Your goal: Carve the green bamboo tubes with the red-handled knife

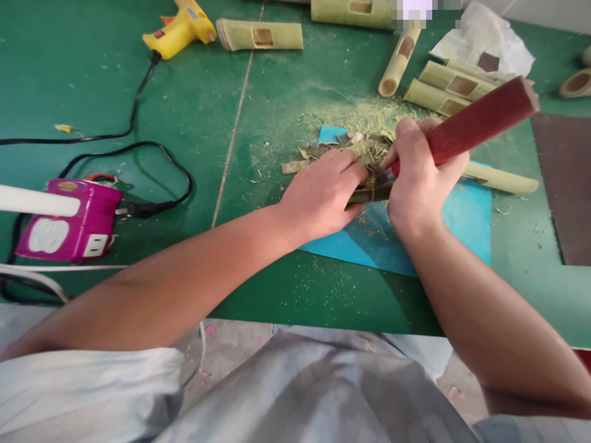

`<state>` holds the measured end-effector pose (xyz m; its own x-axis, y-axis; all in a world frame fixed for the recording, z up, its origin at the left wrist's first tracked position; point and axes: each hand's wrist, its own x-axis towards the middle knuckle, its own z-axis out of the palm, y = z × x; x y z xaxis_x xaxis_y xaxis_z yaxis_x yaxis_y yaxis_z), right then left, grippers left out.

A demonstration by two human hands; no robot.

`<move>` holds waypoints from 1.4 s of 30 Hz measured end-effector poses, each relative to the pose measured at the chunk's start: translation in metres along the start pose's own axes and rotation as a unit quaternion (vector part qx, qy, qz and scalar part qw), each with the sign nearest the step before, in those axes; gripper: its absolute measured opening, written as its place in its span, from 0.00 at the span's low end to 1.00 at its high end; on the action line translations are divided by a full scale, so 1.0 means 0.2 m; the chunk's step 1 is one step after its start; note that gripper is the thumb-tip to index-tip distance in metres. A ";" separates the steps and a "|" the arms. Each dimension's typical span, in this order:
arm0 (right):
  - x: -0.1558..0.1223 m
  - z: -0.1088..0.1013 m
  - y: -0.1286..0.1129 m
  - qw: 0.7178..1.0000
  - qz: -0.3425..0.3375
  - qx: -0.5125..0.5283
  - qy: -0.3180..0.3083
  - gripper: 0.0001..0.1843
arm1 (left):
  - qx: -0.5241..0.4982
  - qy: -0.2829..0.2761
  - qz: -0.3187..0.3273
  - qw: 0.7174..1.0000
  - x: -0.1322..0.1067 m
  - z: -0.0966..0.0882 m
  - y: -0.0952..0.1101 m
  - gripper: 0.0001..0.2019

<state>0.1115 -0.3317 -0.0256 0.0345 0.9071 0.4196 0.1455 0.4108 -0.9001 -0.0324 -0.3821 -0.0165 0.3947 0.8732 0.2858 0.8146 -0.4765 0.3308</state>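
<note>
My right hand (pixel 418 175) is wrapped round the lower part of a thick red wooden handle (pixel 482 123), which slants up to the right. A short bit of dull blade shows below that fist, largely hidden by the fingers. My left hand (pixel 323 191) pinches a piece of bamboo (pixel 369 195) between thumb and fingers, close to the blade. Beyond my right hand a pale bamboo tube (pixel 505 177) sticks out; whether it is the same piece I cannot tell. Under both hands lies a blue sheet (pixel 466 224), with shavings (pixel 369 147) heaped behind the fingers.
A yellow glue gun (pixel 182 31) and a slotted bamboo tube (pixel 281 37) lie at the back. More bamboo tubes (pixel 447 83) rest at the back right near crumpled white paper (pixel 482 37). A purple power socket (pixel 87 209) with cords stands left; a brown sheet (pixel 566 184) lies right.
</note>
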 end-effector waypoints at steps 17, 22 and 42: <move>0.02 0.03 -0.04 0.999 0.010 0.023 -0.026 0.21 | -0.010 -0.003 0.016 1.000 0.00 0.00 0.01 0.10; 0.02 0.02 -0.03 1.000 -0.007 0.012 -0.010 0.21 | -0.011 -0.008 0.012 1.000 0.00 0.00 0.01 0.10; 0.03 0.00 0.01 1.000 0.000 0.020 -0.016 0.19 | -0.007 -0.015 0.014 1.000 0.00 0.00 0.01 0.11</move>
<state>0.1123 -0.3254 -0.0243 0.0025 0.9091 0.4165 0.1068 0.4139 -0.9040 -0.0312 -0.3827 -0.0154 0.4300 0.8621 0.2681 0.7972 -0.5019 0.3354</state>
